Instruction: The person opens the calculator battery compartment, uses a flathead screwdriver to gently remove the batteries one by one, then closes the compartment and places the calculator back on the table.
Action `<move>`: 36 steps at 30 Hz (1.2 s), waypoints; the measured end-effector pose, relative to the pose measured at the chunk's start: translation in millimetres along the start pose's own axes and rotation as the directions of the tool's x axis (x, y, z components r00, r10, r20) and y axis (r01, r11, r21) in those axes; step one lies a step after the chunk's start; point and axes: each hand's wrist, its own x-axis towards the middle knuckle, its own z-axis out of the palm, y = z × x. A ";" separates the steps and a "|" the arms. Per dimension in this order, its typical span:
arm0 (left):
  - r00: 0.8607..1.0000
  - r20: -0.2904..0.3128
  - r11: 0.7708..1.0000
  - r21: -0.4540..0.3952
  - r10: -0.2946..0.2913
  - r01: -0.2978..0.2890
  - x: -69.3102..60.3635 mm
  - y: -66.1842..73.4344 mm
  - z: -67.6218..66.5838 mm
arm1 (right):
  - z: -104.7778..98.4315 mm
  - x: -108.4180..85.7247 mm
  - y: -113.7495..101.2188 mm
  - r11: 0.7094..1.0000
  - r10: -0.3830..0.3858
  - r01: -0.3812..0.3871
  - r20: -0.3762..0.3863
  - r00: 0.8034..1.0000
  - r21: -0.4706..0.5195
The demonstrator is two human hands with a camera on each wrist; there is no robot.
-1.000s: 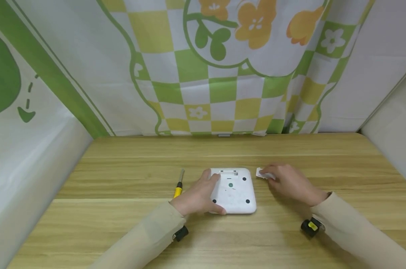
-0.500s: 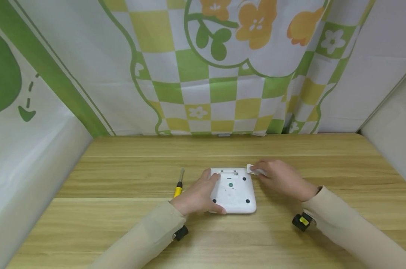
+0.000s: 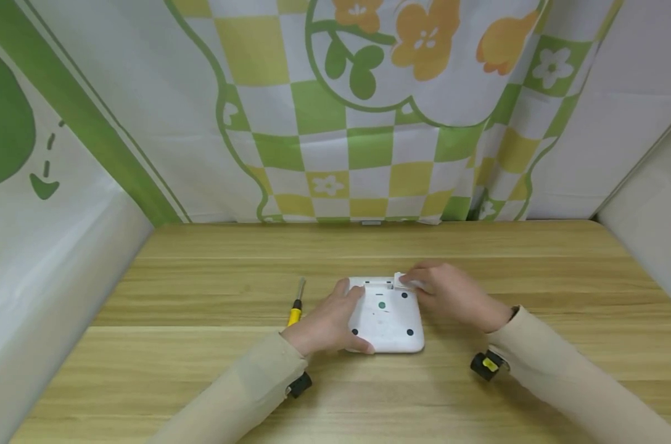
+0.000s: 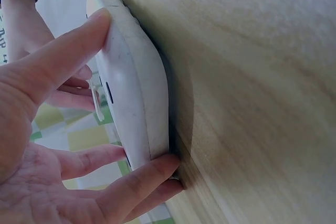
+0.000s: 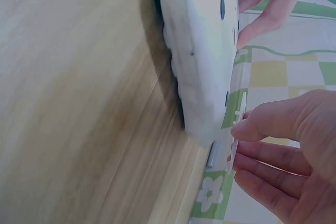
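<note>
A white square device (image 3: 391, 330) lies on the table, its upward face showing round dark feet and a recessed compartment along the far edge. My left hand (image 3: 324, 320) grips its left side, thumb on the near edge and fingers around the far-left part. Between thumb and fingers, my right hand (image 3: 452, 295) pinches a thin white cover (image 3: 400, 280) over the device's far right corner, beside the compartment. In the right wrist view the cover (image 5: 242, 108) is edge-on, apart from the device's surface. Fingers partly hide it.
To the left of the device, a screwdriver (image 3: 295, 313) with a yellow and black handle lies on the wooden table (image 3: 202, 364), partly behind the left hand. A patterned curtain (image 3: 369, 148) hangs at the table's far edge.
My right hand has moved left with the white cover, from beside the device to over its far right corner. The left hand and the device have stayed in place.
</note>
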 end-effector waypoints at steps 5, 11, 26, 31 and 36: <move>1.000 -0.001 1.000 0.005 -0.002 0.002 -0.1 -0.6 0.0 | 2.0 5.2 -7.0 1.000 0.003 -0.003 0.034 0.999 0.018; 1.000 -0.003 1.000 0.002 -0.010 0.010 -0.1 -0.2 0.5 | 5.1 10.2 -14.4 0.999 -0.024 0.023 0.061 0.998 0.029; 0.999 0.006 0.999 0.017 -0.040 0.040 -0.4 1.5 0.5 | 13.1 17.9 -28.4 0.995 -0.090 0.088 0.058 0.994 0.042; 0.999 0.001 0.999 0.017 -0.037 0.037 -0.7 1.5 0.3 | 15.1 20.6 -30.0 0.994 -0.104 0.102 0.054 0.993 0.037; 0.999 -0.004 0.999 0.018 -0.033 0.034 -0.3 1.2 0.3 | 16.0 22.6 -30.4 0.993 -0.113 0.110 0.066 0.991 0.040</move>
